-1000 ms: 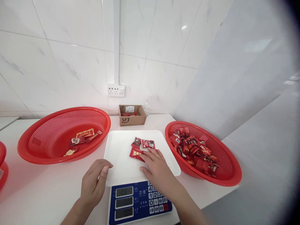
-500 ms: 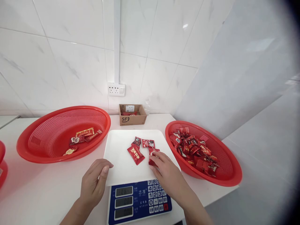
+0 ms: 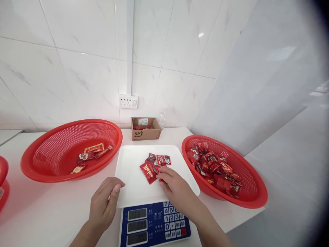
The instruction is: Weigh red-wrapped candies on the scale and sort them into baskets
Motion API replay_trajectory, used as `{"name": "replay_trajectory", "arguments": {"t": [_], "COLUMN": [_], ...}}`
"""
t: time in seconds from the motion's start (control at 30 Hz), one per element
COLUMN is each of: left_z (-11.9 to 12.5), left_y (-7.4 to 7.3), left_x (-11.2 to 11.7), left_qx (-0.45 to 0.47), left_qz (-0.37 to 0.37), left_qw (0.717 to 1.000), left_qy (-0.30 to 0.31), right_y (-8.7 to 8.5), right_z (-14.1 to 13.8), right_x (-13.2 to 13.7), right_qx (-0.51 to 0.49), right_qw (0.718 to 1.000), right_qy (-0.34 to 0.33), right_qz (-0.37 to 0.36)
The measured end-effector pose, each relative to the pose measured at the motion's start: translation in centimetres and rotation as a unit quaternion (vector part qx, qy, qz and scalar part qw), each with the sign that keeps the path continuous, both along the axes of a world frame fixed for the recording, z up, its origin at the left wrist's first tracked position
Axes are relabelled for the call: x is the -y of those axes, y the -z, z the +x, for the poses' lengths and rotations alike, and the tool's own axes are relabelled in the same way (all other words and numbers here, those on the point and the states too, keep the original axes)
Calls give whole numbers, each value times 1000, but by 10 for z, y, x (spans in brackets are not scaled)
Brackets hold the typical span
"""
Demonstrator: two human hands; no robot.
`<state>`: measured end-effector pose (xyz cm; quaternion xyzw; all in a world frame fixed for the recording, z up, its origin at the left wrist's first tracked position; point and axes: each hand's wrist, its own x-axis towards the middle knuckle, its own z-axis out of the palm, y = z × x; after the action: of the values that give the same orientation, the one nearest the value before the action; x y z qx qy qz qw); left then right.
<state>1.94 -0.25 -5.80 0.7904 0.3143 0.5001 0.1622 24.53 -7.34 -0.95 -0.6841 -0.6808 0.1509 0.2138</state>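
A white scale tray (image 3: pixel 133 195) holds several small red wrapped snack packets, among them one with gold lettering (image 3: pixel 148 172) and one with a patterned edge (image 3: pixel 163 160). My right hand (image 3: pixel 176 188) has its thumb and fingers closed on another red snack packet (image 3: pixel 159 168), partly hidden by the fingertips and against the gold-lettered one. At the tray's left edge rests my left hand (image 3: pixel 106 199), holding nothing, its fingers loosely bent and the thumb apart. Below the tray shows the scale's blue panel (image 3: pixel 156 228) with displays and number keys.
To the right stands a red perforated basket (image 3: pixel 253 187) heaped with red packets. Another red basket (image 3: pixel 59 154) on the left has a few packets inside. A small cardboard box (image 3: pixel 147 134) sits behind the tray, near the tiled wall. More red basketware (image 3: pixel 3 171) shows at the far left.
My right hand has slid left across the tray, bringing the red packet up against the gold-lettered one. My left hand has stayed at the tray edge. The view has tilted slightly upward.
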Motion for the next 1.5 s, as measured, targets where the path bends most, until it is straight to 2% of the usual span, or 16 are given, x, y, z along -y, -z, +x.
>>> {"name": "replay_trajectory", "arguments": {"t": [0.2,0.43,0.63,0.8,0.93,1.17,1.37,1.5], "left_z": [-2,0,-3,-3,0,1,-1,-2], "left_y": [1,3,2,3,3,1,0,-1], "left_x": [-1,0,-1,-1,1,1,-1,0], "left_qx": [-6,11,-7,-7,14,24,4,0], "left_qz": [0,-16,-1,-6,-21,-21,0,-1], "left_qw": [1000,1000,1000,1000,1000,999,1000,1000], "left_qy": [5,-4,7,5,-2,-11,-3,-8], "right_y": [-3,-3,-6,-3,-6,-6,-7,-10], "right_z": [-5,-16,-11,3,0,-18,-7,3], "right_x": [-4,-7,0,2,2,-7,-14,-28], "right_qx": [34,65,58,56,67,80,66,62], "right_qw": [999,994,995,997,997,990,995,996], "right_qy": [-3,-37,-31,-17,-9,-102,-60,-32], "right_qz": [-9,-74,-78,-49,-42,-52,-50,-50]}}
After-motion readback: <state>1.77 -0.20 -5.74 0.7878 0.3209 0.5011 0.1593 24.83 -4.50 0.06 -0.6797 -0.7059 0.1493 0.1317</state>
